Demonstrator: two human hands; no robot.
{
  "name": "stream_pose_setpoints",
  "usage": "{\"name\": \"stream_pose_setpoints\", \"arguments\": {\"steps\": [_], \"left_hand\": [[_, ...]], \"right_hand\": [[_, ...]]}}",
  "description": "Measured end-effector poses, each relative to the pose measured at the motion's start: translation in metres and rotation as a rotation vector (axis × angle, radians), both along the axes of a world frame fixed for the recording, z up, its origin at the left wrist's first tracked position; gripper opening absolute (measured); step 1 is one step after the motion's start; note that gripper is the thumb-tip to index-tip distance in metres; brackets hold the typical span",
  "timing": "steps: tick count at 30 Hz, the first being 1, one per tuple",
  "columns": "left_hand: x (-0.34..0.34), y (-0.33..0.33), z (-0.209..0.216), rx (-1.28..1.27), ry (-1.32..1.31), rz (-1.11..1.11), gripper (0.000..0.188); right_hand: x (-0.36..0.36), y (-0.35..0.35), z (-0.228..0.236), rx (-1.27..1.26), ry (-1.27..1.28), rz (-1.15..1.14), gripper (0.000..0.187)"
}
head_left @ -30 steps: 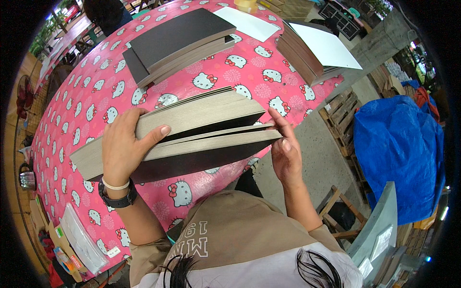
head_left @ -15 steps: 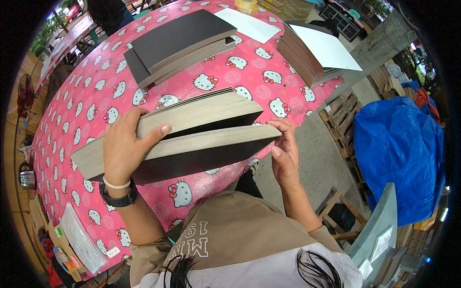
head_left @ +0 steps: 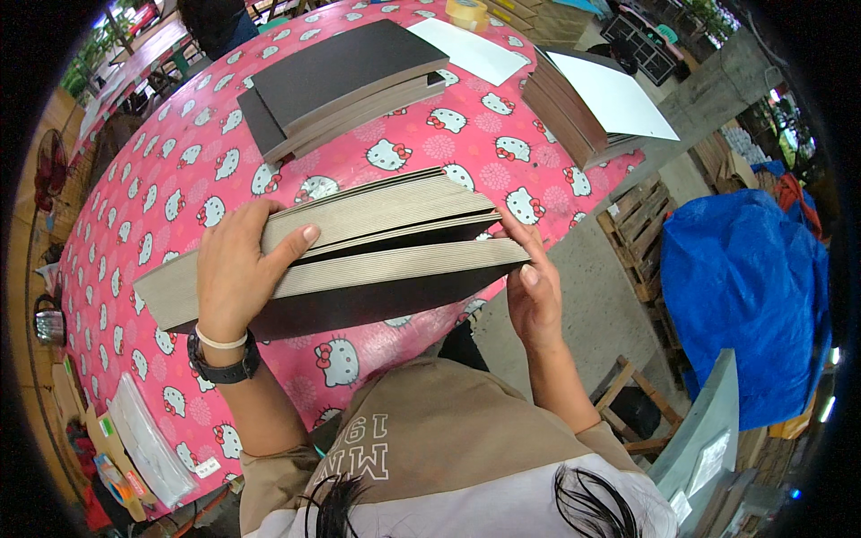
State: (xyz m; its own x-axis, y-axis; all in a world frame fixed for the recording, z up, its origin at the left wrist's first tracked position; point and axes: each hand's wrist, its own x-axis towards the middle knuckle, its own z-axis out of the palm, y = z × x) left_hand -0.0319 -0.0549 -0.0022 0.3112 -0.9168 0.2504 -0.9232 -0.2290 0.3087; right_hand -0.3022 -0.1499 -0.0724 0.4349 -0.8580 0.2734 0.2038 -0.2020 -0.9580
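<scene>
A thick stack of black-faced boards with pale grey edges [head_left: 377, 270] stands tilted on edge over the pink table. A wedge-shaped gap splits it into two bundles, wider toward the right. My left hand [head_left: 240, 269] is closed over the left part, thumb pressed across the edges. At the right end my right hand [head_left: 536, 291] grips the corners, its fingers reaching up behind the upper bundle and its thumb near the lower bundle's corner. Within the gap a few thin boards [head_left: 430, 229] hang apart from the upper bundle.
Black boards [head_left: 350, 72] lie stacked at the far side of the patterned pink tablecloth [head_left: 126, 260]. Another stack [head_left: 574, 112] with a white sheet [head_left: 619, 94] stands far right. Tape [head_left: 466, 13] sits at the back. A blue tarp [head_left: 744, 305] and wooden pallet [head_left: 641, 233] are on the right.
My right fingers have moved up from the lower bundle's corner toward the upper one. A few boards now show separated inside the gap. My left hand keeps its hold.
</scene>
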Motion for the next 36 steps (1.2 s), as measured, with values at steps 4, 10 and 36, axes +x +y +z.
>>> {"name": "stream_pose_setpoints", "arguments": {"steps": [4, 10, 36], "left_hand": [[-0.001, -0.001, 0.001, 0.027, 0.019, 0.015, 0.053], [0.002, -0.001, -0.002, 0.001, -0.013, -0.017, 0.05], [0.002, -0.001, -0.002, -0.016, 0.032, -0.013, 0.043]], "right_hand": [[-0.002, 0.003, -0.003, 0.022, -0.015, -0.025, 0.072], [0.0, 0.001, -0.002, 0.11, -0.072, 0.031, 0.072], [0.004, -0.005, 0.003, 0.065, -0.026, 0.053, 0.077]]}}
